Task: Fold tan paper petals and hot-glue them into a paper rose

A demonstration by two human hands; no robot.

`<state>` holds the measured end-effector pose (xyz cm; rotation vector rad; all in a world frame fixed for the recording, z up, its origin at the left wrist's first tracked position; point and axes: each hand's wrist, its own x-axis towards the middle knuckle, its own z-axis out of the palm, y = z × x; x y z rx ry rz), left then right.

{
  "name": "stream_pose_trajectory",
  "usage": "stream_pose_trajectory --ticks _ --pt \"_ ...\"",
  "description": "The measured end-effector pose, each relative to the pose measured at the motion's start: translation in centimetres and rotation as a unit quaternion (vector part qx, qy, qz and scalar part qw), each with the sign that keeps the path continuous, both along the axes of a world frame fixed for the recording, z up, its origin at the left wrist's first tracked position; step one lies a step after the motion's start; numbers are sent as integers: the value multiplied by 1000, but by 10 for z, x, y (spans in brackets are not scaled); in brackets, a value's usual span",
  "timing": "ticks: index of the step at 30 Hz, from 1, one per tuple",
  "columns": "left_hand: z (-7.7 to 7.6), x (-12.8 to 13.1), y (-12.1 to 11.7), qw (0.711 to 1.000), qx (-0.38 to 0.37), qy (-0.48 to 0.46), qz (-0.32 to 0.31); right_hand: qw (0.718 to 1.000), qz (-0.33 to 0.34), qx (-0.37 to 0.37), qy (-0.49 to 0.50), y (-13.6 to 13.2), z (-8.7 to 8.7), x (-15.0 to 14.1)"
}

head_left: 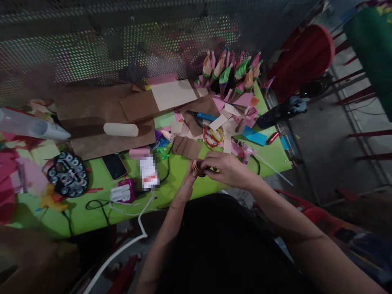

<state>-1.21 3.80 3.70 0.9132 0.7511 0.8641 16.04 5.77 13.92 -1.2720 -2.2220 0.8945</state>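
Above the green table (pixel 179 171), both hands (pixel 192 175) (pixel 219 168) (fingers nearly together) clasp a small brown-orange piece (pixel 200 167).

- bright green tabletop (pixel 176 171) ran beneath the grip
- perforated panel (pixel 122 49) stood beyond it, coloured light showing through holes
- grey floor (pixel 332 134) lay right of the grip
- dark green top (pixel 370 53), far right, red legs (pixel 361 93) nearby
- room light was dim

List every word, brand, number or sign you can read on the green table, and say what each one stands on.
None can be read.
White item with red marks: blurred out.
Purple box: its small mark is too small to read.
Phone: dark screen, no text to be seen.
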Motion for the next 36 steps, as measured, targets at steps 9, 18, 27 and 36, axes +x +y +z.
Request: stream_pose_trajectory --ticks 9,18,27,36 --pt "4 -5 0 999 -10 49 -14 1000 28 0 2 3 -3 5" --pt "11 -3 1 996 6 86 35 998 -60 8 20 -12 -6 2" --pt "25 2 4 996 11 74 39 998 -54 30 -10 -15 -20 -4" --pt "17 -2 4 998 8 62 16 998 -37 47 17 -9 -25 3"
